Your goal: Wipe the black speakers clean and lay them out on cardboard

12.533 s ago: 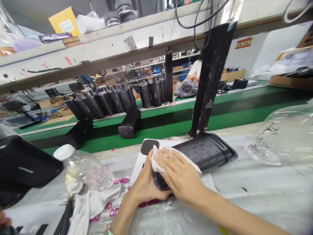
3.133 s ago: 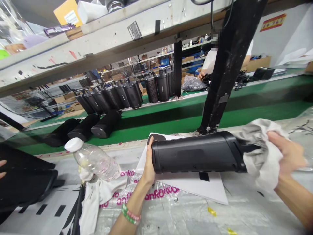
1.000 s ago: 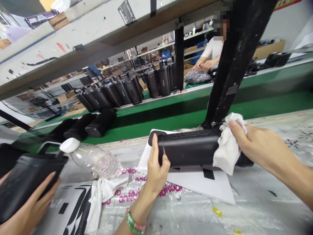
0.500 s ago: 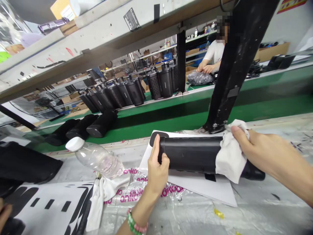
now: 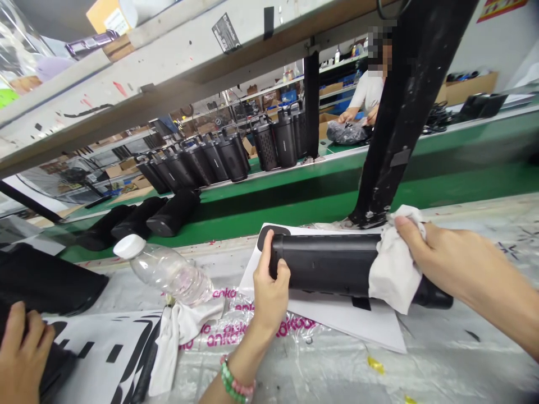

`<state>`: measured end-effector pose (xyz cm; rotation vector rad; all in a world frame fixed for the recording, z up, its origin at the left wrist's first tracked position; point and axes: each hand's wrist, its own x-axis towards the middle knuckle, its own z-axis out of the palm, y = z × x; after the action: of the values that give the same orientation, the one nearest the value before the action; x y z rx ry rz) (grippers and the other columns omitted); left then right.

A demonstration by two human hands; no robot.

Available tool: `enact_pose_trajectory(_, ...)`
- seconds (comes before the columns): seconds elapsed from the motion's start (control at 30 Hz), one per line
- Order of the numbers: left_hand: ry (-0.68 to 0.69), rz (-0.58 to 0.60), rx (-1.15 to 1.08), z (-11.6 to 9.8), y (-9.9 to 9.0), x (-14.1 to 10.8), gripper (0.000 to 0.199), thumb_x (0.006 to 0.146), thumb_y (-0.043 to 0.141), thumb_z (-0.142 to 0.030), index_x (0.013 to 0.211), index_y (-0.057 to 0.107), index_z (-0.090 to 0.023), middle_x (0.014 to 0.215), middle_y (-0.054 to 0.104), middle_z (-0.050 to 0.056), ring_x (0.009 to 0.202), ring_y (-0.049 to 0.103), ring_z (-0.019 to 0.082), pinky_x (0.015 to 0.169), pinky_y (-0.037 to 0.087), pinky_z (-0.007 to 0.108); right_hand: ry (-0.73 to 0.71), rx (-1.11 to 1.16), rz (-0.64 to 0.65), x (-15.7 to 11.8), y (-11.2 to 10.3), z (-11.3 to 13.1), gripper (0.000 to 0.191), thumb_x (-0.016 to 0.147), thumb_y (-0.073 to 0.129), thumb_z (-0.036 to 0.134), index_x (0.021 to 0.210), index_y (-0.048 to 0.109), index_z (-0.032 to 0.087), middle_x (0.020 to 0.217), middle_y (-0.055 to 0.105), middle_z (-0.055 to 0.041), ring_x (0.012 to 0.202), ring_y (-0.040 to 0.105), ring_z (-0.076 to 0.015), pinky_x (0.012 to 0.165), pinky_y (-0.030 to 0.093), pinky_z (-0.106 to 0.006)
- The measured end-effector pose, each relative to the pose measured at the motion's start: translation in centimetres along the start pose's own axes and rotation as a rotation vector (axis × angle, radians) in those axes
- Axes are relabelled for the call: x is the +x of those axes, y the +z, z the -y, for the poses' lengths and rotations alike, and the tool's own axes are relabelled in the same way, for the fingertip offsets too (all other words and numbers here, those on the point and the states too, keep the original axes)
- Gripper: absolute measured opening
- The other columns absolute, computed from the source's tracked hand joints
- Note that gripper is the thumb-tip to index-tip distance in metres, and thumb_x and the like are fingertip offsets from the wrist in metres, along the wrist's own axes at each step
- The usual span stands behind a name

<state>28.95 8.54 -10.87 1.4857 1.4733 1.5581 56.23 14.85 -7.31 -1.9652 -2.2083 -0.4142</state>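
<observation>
A long black cylindrical casing [image 5: 328, 264] lies on its side over white sheets [image 5: 379, 331] on the plastic-covered bench. My left hand [image 5: 272, 292] is closed around its left end, thumb and forefinger on the near and top sides. A white cloth [image 5: 393, 269] is bunched in my right hand [image 5: 438, 252], pressed on the casing toward its right end. The cloth hides part of the surface beneath it and some of my right fingers.
Left of my left hand are a clear bottle [image 5: 168, 272] with a white cap and another white cloth [image 5: 172, 342]. A co-worker's hand [image 5: 25, 353] is at the lower left by a dark object. Behind, black casings [image 5: 219, 160] stand along a green conveyor [image 5: 252, 207]; a black post [image 5: 412, 112] rises at right.
My right hand and the cloth have shifted very slightly left along the casing. The co-worker's hand at the lower left has come further into view. The far person's hands have moved.
</observation>
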Motion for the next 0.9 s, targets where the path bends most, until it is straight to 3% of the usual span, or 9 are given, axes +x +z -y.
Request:
enact_pose_trajectory(0.07, 0.016, -0.010, -0.041, 0.3, 0.0, 0.1, 0.055, 0.093, 0.050, -0.025, 0.148, 0.042, -0.024, 0.157, 0.039, 0.000, 0.149, 0.029, 0.018, 0.125, 0.020, 0.027, 0.135, 0.171, 0.034, 0.2, -0.3, 0.1, 0.040, 0.093, 0.029, 0.036, 0.072, 0.060, 0.022, 0.061, 0.058, -0.0107, 0.054, 0.056, -0.0289, 0.051, 0.030, -0.034)
enact_pose_trajectory(0.13, -0.031, -0.040, -0.157, 0.8, 0.0, 0.4, 0.056, 0.092, 0.050, -0.029, 0.148, 0.041, -0.024, 0.157, 0.040, 0.000, 0.149, 0.030, 0.020, 0.124, 0.023, 0.030, 0.248, 0.372, -0.053, 0.3, -0.3, 0.1, 0.051, 0.091, 0.026, 0.052, 0.050, 0.039, 0.025, 0.048, 0.047, -0.0089, 0.050, 0.050, -0.0246, 0.054, 0.033, -0.034)
enact_pose_trajectory(0.23, -0.240, -0.069, -0.303, 1.4, 0.1, 0.8, 0.051, 0.098, 0.035, -0.045, 0.143, 0.045, -0.025, 0.153, 0.045, 0.002, 0.143, 0.040, 0.025, 0.118, 0.038, 0.036, 0.248, 0.594, -0.374, 0.3, 0.8, -0.5, 0.051, 0.082, 0.031, 0.057, 0.042, 0.022, 0.027, 0.041, 0.031, -0.0054, 0.045, 0.039, -0.0196, 0.056, 0.033, -0.036)
enact_pose_trajectory(0.33, -0.429, 0.044, -0.388, 1.5, 0.4, 0.6, 0.053, 0.098, 0.028, -0.058, 0.134, 0.053, -0.029, 0.137, 0.061, 0.003, 0.126, 0.058, 0.026, 0.104, 0.051, 0.038, 0.239, 0.671, -0.480, 0.4, 2.5, -1.1, 0.053, 0.078, 0.034, 0.060, 0.039, 0.016, 0.029, 0.040, 0.022, -0.0028, 0.045, 0.032, -0.0169, 0.056, 0.032, -0.036)
enact_pose_trajectory(0.43, -0.327, 0.040, -0.361, 1.1, 1.0, -0.3, 0.047, 0.098, 0.032, -0.055, 0.125, 0.060, -0.028, 0.113, 0.068, 0.002, 0.111, 0.064, 0.022, 0.098, 0.051, 0.033, 0.271, 0.747, -0.447, 0.8, 3.7, -1.2, 0.050, 0.079, 0.035, 0.058, 0.043, 0.019, 0.028, 0.044, 0.026, -0.0018, 0.046, 0.031, -0.0154, 0.053, 0.031, -0.034)
enact_pose_trajectory(0.6, -0.198, -0.005, -0.262, 0.4, 1.5, -0.9, 0.046, 0.101, 0.028, -0.045, 0.103, 0.066, -0.019, 0.109, 0.066, 0.005, 0.108, 0.059, 0.020, 0.098, 0.044, 0.032, 0.348, 0.814, -0.342, 1.3, 3.3, -0.8, 0.042, 0.083, 0.039, 0.053, 0.055, 0.025, 0.025, 0.051, 0.033, -0.0008, 0.051, 0.037, -0.0161, 0.051, 0.033, -0.031)
enact_pose_trajectory(0.7, -0.185, 0.012, -0.244, 0.2, 1.1, -0.4, 0.045, 0.101, 0.027, -0.040, 0.096, 0.067, -0.020, 0.103, 0.067, 0.004, 0.103, 0.060, 0.020, 0.094, 0.043, 0.031, 0.454, 0.724, -0.368, 1.7, 1.6, -1.5, 0.032, 0.088, 0.036, 0.049, 0.068, 0.040, 0.023, 0.061, 0.046, -0.0062, 0.063, 0.051, -0.0248, 0.059, 0.036, -0.036)
enact_pose_trajectory(0.8, -0.176, 0.032, -0.241, 0.0, 0.8, -0.1, 0.042, 0.101, 0.030, -0.038, 0.094, 0.067, -0.020, 0.099, 0.068, 0.003, 0.100, 0.060, 0.019, 0.093, 0.043, 0.030, 0.561, 0.597, -0.390, 2.5, 0.1, -2.6, 0.035, 0.094, 0.025, 0.042, 0.101, 0.048, 0.017, 0.094, 0.058, -0.0214, 0.096, 0.057, -0.0389, 0.077, 0.037, -0.045)
enact_pose_trajectory(0.9, -0.166, 0.041, -0.242, 0.1, 0.8, 0.1, 0.039, 0.100, 0.034, -0.037, 0.091, 0.068, -0.020, 0.097, 0.067, 0.003, 0.099, 0.059, 0.019, 0.091, 0.043, 0.029, 0.551, 0.651, -0.148, 3.3, 0.2, -2.8, 0.039, 0.092, 0.033, 0.046, 0.096, 0.055, 0.014, 0.089, 0.061, -0.0269, 0.093, 0.060, -0.0439, 0.077, 0.040, -0.050)
